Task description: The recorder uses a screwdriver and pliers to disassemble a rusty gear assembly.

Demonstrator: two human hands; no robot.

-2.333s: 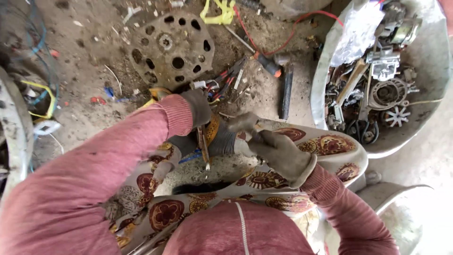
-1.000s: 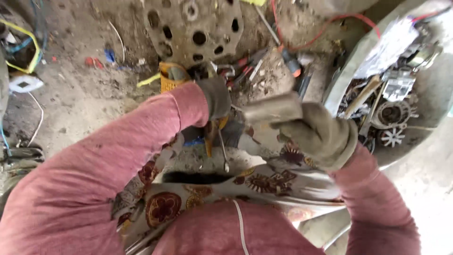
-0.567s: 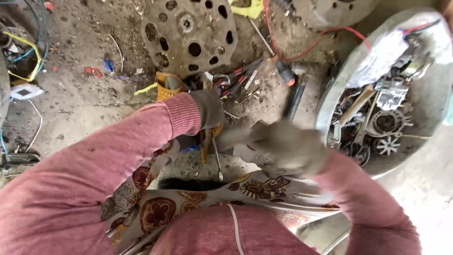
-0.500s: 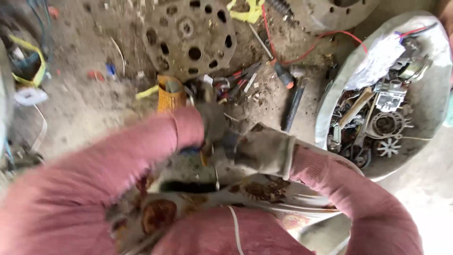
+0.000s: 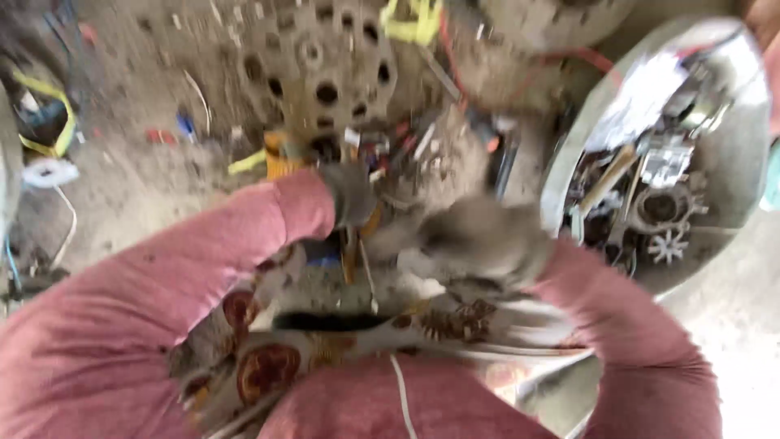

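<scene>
Gloves cover both hands: the left hand (image 5: 351, 195) grips a thin tool with a yellow handle (image 5: 349, 256), shaft pointing down at the near middle over the patterned cloth (image 5: 268, 366) on the lap. The right hand (image 5: 479, 244), raised with a hammer-like tool a second ago, has swung back down beside the left and is too blurred to tell what its closed-looking fingers hold. This reads as striking work, with the metal basin (image 5: 731, 162) of parts at right.

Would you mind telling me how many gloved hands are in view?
2. The left gloved hand is at centre, above the patterned cloth; the right gloved hand, blurred, is beside the metal basin. No others show.
</scene>
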